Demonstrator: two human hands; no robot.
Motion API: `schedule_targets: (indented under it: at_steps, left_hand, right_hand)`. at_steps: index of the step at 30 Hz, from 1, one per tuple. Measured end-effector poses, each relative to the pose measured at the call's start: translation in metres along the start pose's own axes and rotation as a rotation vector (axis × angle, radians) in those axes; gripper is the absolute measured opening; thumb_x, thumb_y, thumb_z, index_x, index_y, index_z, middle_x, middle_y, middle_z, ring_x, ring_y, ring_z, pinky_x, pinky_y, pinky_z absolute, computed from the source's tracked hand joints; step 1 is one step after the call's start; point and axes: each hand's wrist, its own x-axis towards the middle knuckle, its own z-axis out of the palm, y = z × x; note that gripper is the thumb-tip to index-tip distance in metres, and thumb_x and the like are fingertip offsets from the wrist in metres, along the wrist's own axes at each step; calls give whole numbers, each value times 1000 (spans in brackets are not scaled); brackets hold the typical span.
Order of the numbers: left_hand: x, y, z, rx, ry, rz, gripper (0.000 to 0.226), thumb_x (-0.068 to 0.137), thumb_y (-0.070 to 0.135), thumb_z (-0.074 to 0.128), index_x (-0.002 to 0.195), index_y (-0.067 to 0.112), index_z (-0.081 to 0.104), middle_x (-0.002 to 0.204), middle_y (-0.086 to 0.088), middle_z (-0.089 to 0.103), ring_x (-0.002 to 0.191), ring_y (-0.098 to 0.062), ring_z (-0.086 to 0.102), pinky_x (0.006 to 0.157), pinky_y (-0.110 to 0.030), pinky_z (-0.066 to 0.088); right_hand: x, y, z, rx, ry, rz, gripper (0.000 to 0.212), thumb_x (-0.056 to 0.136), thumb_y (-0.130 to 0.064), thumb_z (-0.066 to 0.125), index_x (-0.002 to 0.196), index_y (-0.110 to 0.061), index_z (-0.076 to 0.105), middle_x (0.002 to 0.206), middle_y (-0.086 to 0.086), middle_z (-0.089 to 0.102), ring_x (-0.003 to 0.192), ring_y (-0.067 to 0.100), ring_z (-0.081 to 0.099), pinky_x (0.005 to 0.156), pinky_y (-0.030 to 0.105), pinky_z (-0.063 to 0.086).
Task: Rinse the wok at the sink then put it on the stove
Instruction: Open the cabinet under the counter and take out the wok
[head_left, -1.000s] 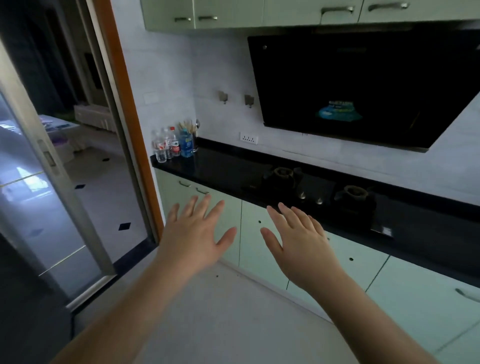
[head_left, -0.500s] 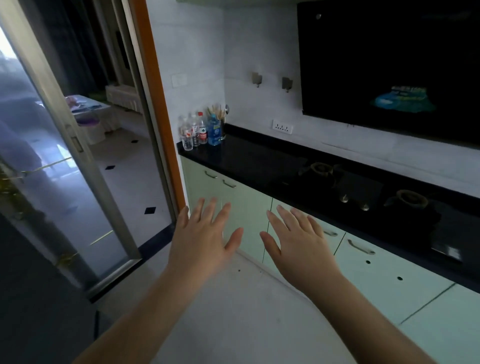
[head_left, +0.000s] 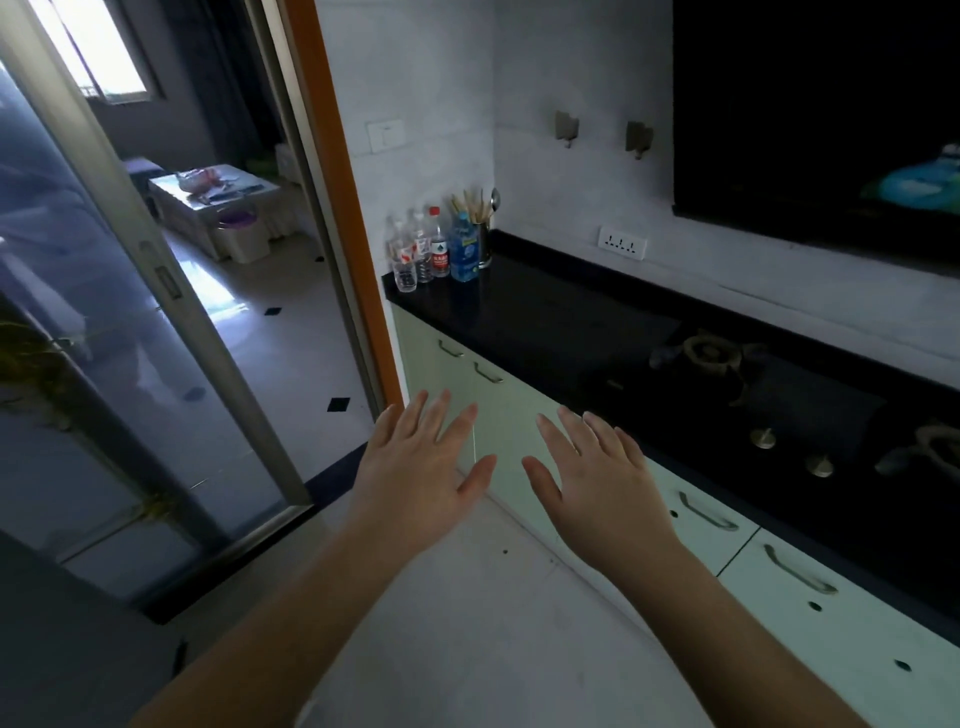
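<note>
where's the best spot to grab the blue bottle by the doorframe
Take the blue bottle round its body from the front, the open counter side. It stands upright with the utensil holder close behind and the clear bottles close on its left, so those sides are crowded. Both hands are empty.

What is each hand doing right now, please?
Left hand: open, fingers spread, holding nothing.
Right hand: open, fingers spread, holding nothing.
</note>
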Motion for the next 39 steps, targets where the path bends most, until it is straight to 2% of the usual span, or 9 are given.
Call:
schedule_targets:
  at_steps: [8,12,16,20,24,26,31,35,39]
  left_hand:
    - [50,-35,24,-9,-34,-74,68,90,69,4,151,38,3,162,4,2,149,-21,-4,120,-44,0]
    - [77,-67,43,-52,-26,-60,69,91,69,6,151,39,-6,161,7,-9,145,-16,-16,118,-42,-6]
    - [108,-110,67,-79,-29,-67,68,91,69,6,151,39,-6,161,8,-10,136,-12,-25,115,-41,-10]
    - [138,-160,79,-88,-52,-60,69,91,70,7,151,39,-5,161,8,-9,135,-12,-27,113,-41,-13]
    - [168,-206,83,-77,-66,-32,69,91,70,7,152,39,-5,161,8,-10,133,-13,-28,111,-39,-17]
    - [182,-225,87,-70,-71,-21,69,92,69,8,152,38,-5,161,7,-10,133,-14,-29,110,-40,-18]
    - [211,-249,110,-104,-115,24,70,91,69,6,152,37,-3,161,7,-9,143,-17,-21,117,-44,-10]
    - [242,-258,130,-111,-141,69,72,88,69,3,152,37,-5,161,7,-11,146,-18,-18,119,-44,-9]
    - [284,-261,151,-119,-161,94,70,92,67,9,152,35,-8,161,6,-15,145,-18,-22,119,-44,-8]
  right_hand:
    - [68,-8,21,45,-46,-69,86,82,-65,-17,153,-29,15,161,-2,16,149,19,11,120,40,7]
    - [106,-26,35,35,-62,-78,86,79,-62,-16,153,-30,14,162,-3,15,149,18,10,119,40,6]
    - [154,-50,52,18,-63,-77,87,81,-67,-17,153,-30,14,162,-3,15,149,18,9,120,40,7]
    - [204,-84,67,21,-58,-57,88,78,-61,-14,153,-28,16,161,-1,16,149,19,10,119,39,8]
    - [249,-117,85,7,-61,-48,96,76,-68,-25,153,-29,14,161,-1,16,149,20,11,120,41,10]
    - [266,-130,95,-3,-73,-33,95,76,-68,-24,153,-29,13,162,0,14,149,20,11,121,41,11]
    - [299,-140,118,-15,-117,4,105,67,-65,-36,153,-29,12,162,0,14,149,20,11,120,41,13]
    - [330,-132,133,-15,-133,31,99,73,-66,-29,154,-29,14,161,1,16,148,20,13,120,41,14]
    - [363,-117,153,-10,-168,51,84,82,-62,-12,154,-28,14,162,0,15,148,20,13,120,41,13]
